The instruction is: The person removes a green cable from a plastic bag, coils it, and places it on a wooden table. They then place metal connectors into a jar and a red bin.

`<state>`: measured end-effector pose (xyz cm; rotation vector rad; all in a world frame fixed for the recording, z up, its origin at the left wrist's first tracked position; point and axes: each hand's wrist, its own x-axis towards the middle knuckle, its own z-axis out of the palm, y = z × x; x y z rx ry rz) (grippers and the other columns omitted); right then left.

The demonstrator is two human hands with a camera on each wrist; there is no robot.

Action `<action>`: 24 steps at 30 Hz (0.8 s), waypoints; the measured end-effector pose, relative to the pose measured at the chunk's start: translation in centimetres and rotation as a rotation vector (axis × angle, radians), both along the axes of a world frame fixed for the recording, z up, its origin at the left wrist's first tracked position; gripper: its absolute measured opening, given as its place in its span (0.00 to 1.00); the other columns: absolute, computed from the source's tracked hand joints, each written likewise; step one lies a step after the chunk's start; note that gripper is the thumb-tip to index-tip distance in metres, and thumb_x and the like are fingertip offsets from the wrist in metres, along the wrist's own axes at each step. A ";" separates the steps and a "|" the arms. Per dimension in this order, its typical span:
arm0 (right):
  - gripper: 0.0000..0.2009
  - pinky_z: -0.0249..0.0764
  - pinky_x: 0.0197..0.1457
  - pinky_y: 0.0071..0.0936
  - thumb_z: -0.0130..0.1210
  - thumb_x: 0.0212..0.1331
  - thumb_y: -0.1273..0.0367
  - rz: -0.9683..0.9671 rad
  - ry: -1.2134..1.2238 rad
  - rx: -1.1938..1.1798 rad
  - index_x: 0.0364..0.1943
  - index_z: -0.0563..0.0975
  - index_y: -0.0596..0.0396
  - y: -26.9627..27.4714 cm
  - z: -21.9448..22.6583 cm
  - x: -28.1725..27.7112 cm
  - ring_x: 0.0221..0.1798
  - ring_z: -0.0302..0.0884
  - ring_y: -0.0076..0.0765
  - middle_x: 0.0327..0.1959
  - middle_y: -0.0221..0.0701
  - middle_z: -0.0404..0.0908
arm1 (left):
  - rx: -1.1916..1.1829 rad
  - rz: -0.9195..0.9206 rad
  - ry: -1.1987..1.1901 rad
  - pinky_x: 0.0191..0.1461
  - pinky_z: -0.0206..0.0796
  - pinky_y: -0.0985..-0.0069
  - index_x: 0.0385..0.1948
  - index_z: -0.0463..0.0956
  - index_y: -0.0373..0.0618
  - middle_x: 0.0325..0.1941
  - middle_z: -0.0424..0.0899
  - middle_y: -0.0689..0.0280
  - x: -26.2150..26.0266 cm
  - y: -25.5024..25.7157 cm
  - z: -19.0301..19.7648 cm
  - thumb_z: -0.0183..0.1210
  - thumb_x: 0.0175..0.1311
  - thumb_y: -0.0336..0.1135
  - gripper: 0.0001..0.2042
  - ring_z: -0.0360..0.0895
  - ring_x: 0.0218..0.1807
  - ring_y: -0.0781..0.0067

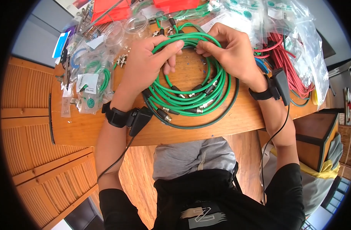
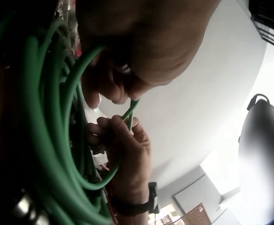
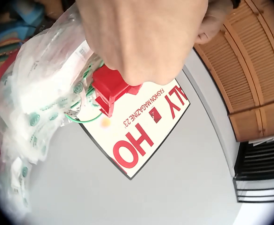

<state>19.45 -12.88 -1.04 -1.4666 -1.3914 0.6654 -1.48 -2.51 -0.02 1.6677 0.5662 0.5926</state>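
Note:
A coil of green cable [image 1: 183,97] with metal BNC connectors lies on the wooden table in front of the person. The left hand [image 1: 150,59] grips the raised upper loops at their left, its thumb lying along the cable. Across from it, the right hand [image 1: 233,50] pinches the loops between thumb and fingers. In the left wrist view, a length of green cable [image 2: 131,110] runs from the left hand [image 2: 146,42] to the right hand [image 2: 130,154]. The right wrist view shows only the back of the right hand [image 3: 141,37]; its fingertips are hidden there.
Clear bags with green cables [image 1: 93,88] lie at the left. Round clear containers [image 1: 136,25] and loose connectors [image 1: 122,60] sit behind the left hand. Red bins [image 1: 112,11] stand at the back. A bundle of red cables [image 1: 288,69] and plastic bags [image 1: 304,38] occupy the right side.

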 end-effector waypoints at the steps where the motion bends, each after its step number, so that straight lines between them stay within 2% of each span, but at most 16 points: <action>1: 0.05 0.81 0.40 0.21 0.61 0.66 0.76 -0.035 -0.113 0.027 0.38 0.76 0.62 0.0 -0.1 0.0 0.37 0.85 0.23 0.34 0.34 0.86 | -0.087 -0.064 0.000 0.25 0.65 0.84 0.32 0.81 0.38 0.20 0.79 0.72 -0.2 0.3 0.2 0.63 0.70 0.40 0.13 0.75 0.22 0.84; 4: 0.04 0.76 0.39 0.17 0.59 0.68 0.75 -0.075 0.009 0.036 0.38 0.76 0.61 -0.1 0.7 -0.3 0.36 0.80 0.18 0.34 0.28 0.84 | -0.250 -0.137 -0.013 0.29 0.66 0.81 0.33 0.78 0.39 0.21 0.75 0.72 -0.6 0.8 0.5 0.59 0.73 0.39 0.12 0.73 0.23 0.82; 7: 0.05 0.68 0.35 0.15 0.58 0.70 0.71 -0.009 0.069 0.193 0.37 0.76 0.58 0.1 0.7 0.2 0.33 0.72 0.12 0.30 0.20 0.78 | -0.188 -0.125 -0.077 0.29 0.67 0.81 0.38 0.79 0.38 0.22 0.74 0.74 -0.2 0.9 -0.2 0.62 0.70 0.35 0.09 0.74 0.25 0.83; 10: 0.08 0.61 0.33 0.14 0.57 0.72 0.66 0.062 0.211 -0.001 0.36 0.77 0.55 -0.7 2.2 -0.1 0.31 0.65 0.11 0.27 0.16 0.72 | 0.075 0.015 -0.046 0.32 0.68 0.82 0.45 0.78 0.37 0.25 0.77 0.73 0.3 -0.2 0.5 0.65 0.66 0.30 0.10 0.75 0.29 0.84; 13: 0.11 0.58 0.32 0.14 0.56 0.72 0.62 0.059 0.259 -0.092 0.36 0.78 0.55 -0.7 2.3 -0.2 0.30 0.62 0.11 0.26 0.16 0.71 | 0.173 0.234 -0.138 0.34 0.68 0.84 0.41 0.80 0.39 0.32 0.85 0.69 0.6 0.0 -0.4 0.70 0.60 0.29 0.10 0.79 0.32 0.86; 16: 0.14 0.58 0.32 0.15 0.55 0.73 0.58 0.002 0.191 -0.092 0.34 0.78 0.54 -0.6 1.8 -0.2 0.29 0.61 0.11 0.27 0.16 0.71 | 0.433 0.379 -0.020 0.39 0.71 0.82 0.41 0.82 0.38 0.36 0.88 0.64 0.3 0.9 -1.1 0.69 0.61 0.30 0.10 0.81 0.34 0.84; 19: 0.17 0.57 0.32 0.15 0.54 0.73 0.56 -0.067 0.062 -0.046 0.33 0.78 0.53 -0.4 1.5 0.3 0.29 0.60 0.11 0.27 0.16 0.71 | 0.827 0.346 -0.109 0.40 0.73 0.79 0.42 0.85 0.39 0.34 0.88 0.61 -0.3 2.1 -0.5 0.68 0.63 0.32 0.09 0.81 0.32 0.81; 22: 0.21 0.69 0.36 0.20 0.56 0.71 0.53 -0.065 0.002 -0.040 0.36 0.83 0.59 -0.5 2.1 0.6 0.33 0.69 0.15 0.29 0.22 0.78 | 0.704 0.304 -0.032 0.43 0.75 0.77 0.42 0.86 0.38 0.34 0.89 0.61 -0.4 1.5 -0.1 0.65 0.67 0.35 0.10 0.83 0.33 0.76; 24: 0.22 0.67 0.36 0.19 0.58 0.69 0.51 -0.133 -0.008 -0.080 0.34 0.83 0.59 -1.0 3.3 0.6 0.32 0.68 0.15 0.28 0.22 0.77 | 0.388 0.333 -0.062 0.43 0.75 0.78 0.42 0.86 0.36 0.34 0.89 0.61 -0.7 2.3 -0.1 0.64 0.69 0.37 0.12 0.83 0.34 0.77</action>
